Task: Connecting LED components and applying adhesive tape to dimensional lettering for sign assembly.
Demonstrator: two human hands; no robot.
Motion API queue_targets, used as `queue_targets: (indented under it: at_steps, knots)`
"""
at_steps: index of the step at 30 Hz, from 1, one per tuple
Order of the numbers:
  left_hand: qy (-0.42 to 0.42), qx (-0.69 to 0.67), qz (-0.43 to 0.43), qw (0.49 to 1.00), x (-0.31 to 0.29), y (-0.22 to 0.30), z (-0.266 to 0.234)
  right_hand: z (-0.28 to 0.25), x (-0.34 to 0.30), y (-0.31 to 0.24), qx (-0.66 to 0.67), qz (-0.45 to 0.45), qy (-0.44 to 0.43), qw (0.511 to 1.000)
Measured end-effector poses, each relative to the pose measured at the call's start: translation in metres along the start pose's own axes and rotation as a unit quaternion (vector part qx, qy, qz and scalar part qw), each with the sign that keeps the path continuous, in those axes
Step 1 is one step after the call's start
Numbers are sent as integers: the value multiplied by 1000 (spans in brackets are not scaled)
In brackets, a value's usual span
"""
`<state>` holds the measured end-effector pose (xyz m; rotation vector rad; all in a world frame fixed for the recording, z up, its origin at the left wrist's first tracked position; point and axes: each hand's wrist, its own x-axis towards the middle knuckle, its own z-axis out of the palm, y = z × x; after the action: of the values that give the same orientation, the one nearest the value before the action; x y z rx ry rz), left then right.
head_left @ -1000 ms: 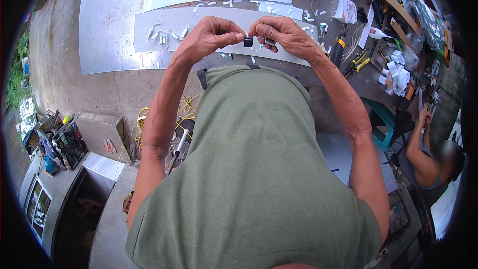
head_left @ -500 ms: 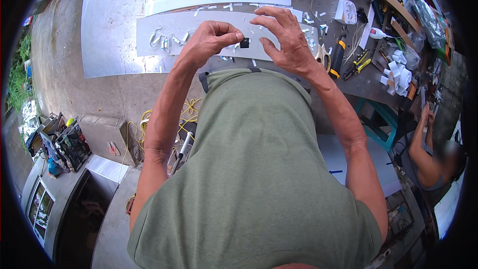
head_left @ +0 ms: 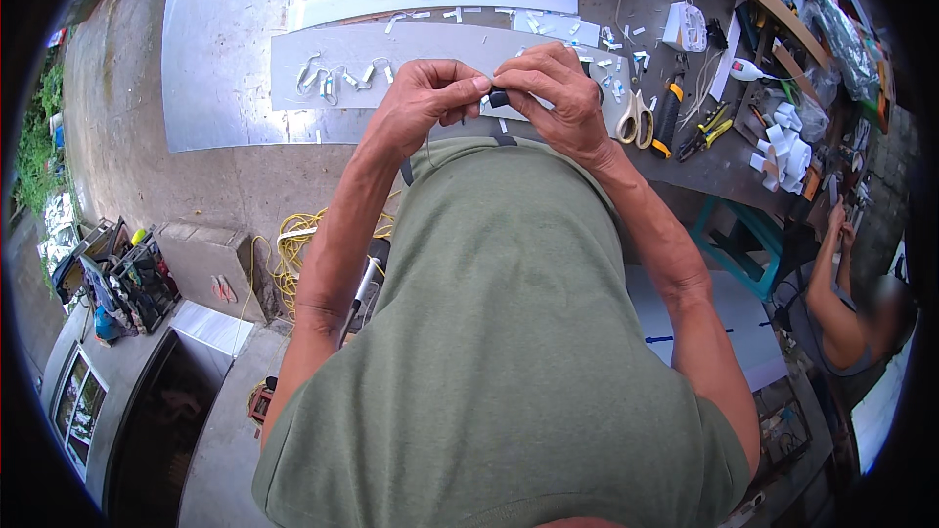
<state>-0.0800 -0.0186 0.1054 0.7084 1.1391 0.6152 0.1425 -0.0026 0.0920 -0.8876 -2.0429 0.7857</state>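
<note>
My left hand and my right hand meet over the near edge of the workbench, fingertips almost touching. Between them is a small black piece, flat and tape-like. The fingers of both hands are closed in a pinch around it; their tips partly hide it. A thin pale wire seems to hang below my left hand. Beneath the hands lies a long grey metal strip. On it, left of my left hand, rests a string of small white LED modules joined by wires.
Right of my hands lie scissors, a yellow-black cutter and yellow-handled pliers. A curved white strip lies farther back. A teal stool stands below the bench. Another person is at far right. Yellow cable lies coiled below left.
My right hand, spread open before, has moved left and down and closed at the black piece. My left hand has shifted slightly right and lower.
</note>
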Motion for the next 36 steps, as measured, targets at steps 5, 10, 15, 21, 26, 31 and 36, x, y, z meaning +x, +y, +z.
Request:
queue_targets:
  at_steps: [5,10,15,21,26,31,36]
  knots:
    - [-15,33,83,996,-10,-3,3,-2,-4,-1,120,93,-16,988]
    - [-5,84,122,989,-19,-6,10,-7,-6,-12,204,199,-46,957]
    - [34,183,140,973,-23,-3,21,-7,-10,-15,248,254,-52,933]
    - [75,147,162,973,-20,-5,29,-3,-11,-20,195,287,-24,938]
    - [68,97,141,983,-16,3,28,-8,-7,-20,186,258,-20,948]
    - [71,82,131,985,-17,15,27,-14,-4,-21,209,237,-62,947]
    - [68,88,136,984,-18,15,24,-13,3,-24,300,296,-29,906]
